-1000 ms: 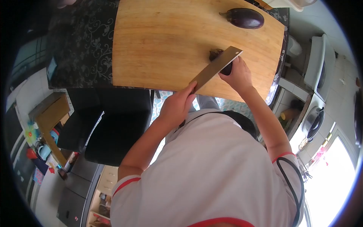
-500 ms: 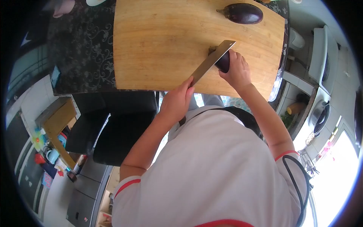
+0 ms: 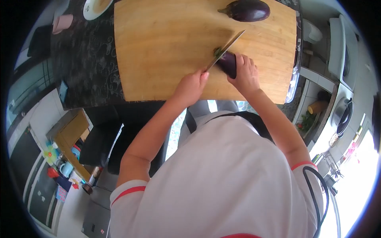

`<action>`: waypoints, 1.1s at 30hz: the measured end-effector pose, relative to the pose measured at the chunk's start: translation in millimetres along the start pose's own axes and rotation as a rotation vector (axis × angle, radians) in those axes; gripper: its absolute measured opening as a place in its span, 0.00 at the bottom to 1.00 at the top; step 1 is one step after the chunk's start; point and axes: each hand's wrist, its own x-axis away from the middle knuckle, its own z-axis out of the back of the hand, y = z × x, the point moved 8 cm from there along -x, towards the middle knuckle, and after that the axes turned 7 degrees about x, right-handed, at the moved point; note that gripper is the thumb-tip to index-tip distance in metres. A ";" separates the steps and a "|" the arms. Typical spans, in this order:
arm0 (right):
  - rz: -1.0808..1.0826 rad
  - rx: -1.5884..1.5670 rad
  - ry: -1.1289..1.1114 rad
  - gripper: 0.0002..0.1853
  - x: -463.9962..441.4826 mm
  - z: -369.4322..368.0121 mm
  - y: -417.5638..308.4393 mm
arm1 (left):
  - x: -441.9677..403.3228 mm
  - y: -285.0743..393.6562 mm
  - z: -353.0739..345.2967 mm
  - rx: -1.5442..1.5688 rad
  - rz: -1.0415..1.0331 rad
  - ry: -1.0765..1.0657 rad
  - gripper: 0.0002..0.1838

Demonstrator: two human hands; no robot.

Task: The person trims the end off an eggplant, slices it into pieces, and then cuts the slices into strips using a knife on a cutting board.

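Observation:
My left hand is closed round the handle of a knife, whose blade stands on edge and points up and to the right. The blade crosses an eggplant near its green stem end. Fingers of my right hand press on the right side of this eggplant and hold it on the wooden board. Whether the blade has cut into the skin cannot be made out. Another whole eggplant lies at the top of the board, its stem pointing left.
Left of the board, on the dark patterned table, are a white bowl and a pink cup. Black chairs stand below the table's edge. At the right is a pot on a counter.
The knife blade has turned from showing its broad side to standing nearly upright, across the stem end of the eggplant. The view has shifted, bringing the bowl and cup into sight.

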 end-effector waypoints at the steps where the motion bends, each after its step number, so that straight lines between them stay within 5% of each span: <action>1: -0.004 -0.027 0.020 0.39 0.5 0.1 2.5 | -6.4 -0.2 -4.3 0.000 -0.019 0.021 0.20; 11: 0.054 -0.167 0.225 0.43 -20.5 30.5 46.5 | 26.9 -31.4 28.0 0.230 0.109 0.140 0.22; 17: 0.045 0.054 0.172 0.44 -43.2 53.6 34.4 | 59.3 -38.8 11.7 0.218 0.105 0.095 0.22; 21: 0.117 0.057 0.413 0.40 -74.5 77.5 38.5 | 69.7 -52.3 9.2 0.310 0.147 0.141 0.21; 24: 0.130 0.477 0.330 0.42 -121.4 86.4 33.8 | 73.0 -55.8 11.5 0.360 0.150 0.168 0.21; 30: 0.197 0.394 0.038 0.41 -174.4 71.9 48.3 | 74.7 -62.8 9.8 0.417 0.104 0.204 0.19; 33: 0.133 0.170 0.220 0.40 -159.8 97.3 39.2 | 71.9 -67.6 9.4 0.525 0.156 0.195 0.19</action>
